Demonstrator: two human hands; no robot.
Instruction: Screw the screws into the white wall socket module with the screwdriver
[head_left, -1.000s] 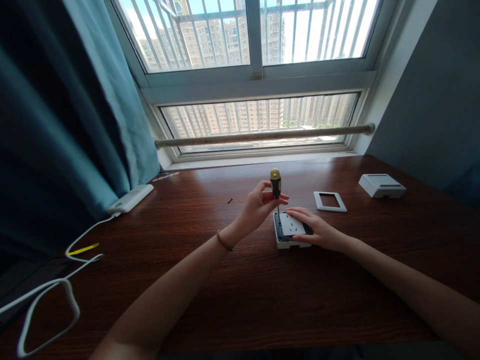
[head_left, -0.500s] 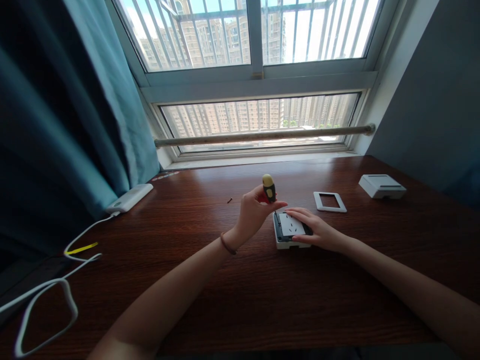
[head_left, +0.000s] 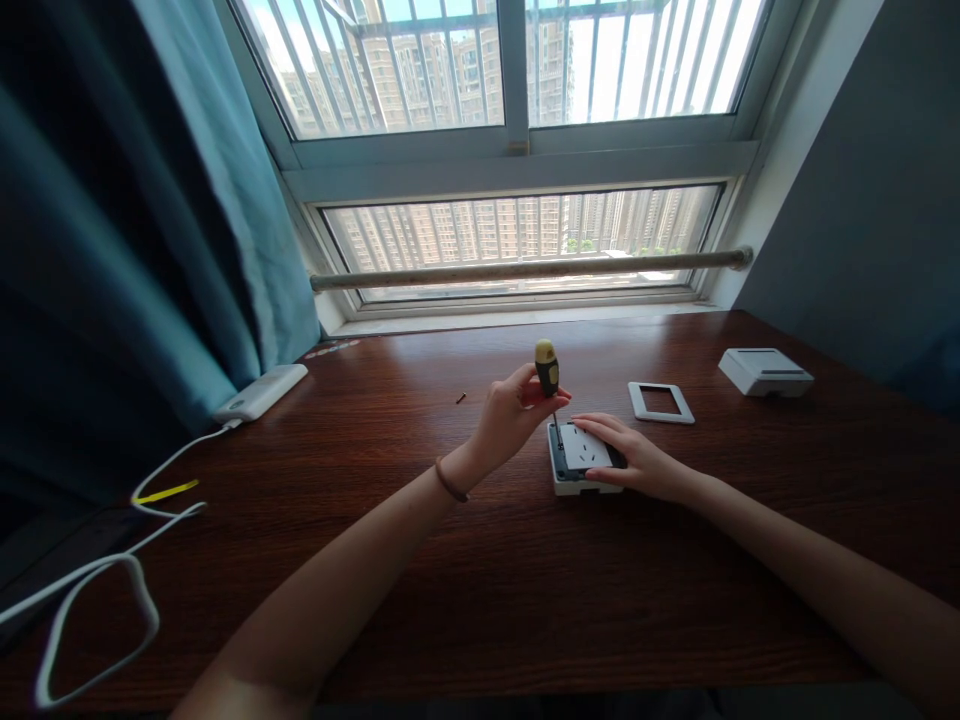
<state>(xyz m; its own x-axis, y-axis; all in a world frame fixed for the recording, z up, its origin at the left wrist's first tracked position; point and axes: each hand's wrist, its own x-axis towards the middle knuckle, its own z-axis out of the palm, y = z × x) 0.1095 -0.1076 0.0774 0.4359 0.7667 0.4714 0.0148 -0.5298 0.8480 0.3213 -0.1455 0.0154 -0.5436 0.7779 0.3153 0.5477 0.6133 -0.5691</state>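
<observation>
A white box [head_left: 576,488] is standing on the table [head_left: 487,600], holding the socket [head_left: 586,448]. My left hand [head_left: 513,412] is pinching the screwdriver [head_left: 548,372] over the box's left edge; my right hand [head_left: 637,458] is clasping the socket.

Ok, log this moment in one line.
left hand: grips screwdriver, tip at socket | right hand: holds socket | screw, frame, box: on table

Glossy wood table [head_left: 525,600], smooth plastic socket [head_left: 583,450], metal screwdriver shaft [head_left: 557,428]
</observation>
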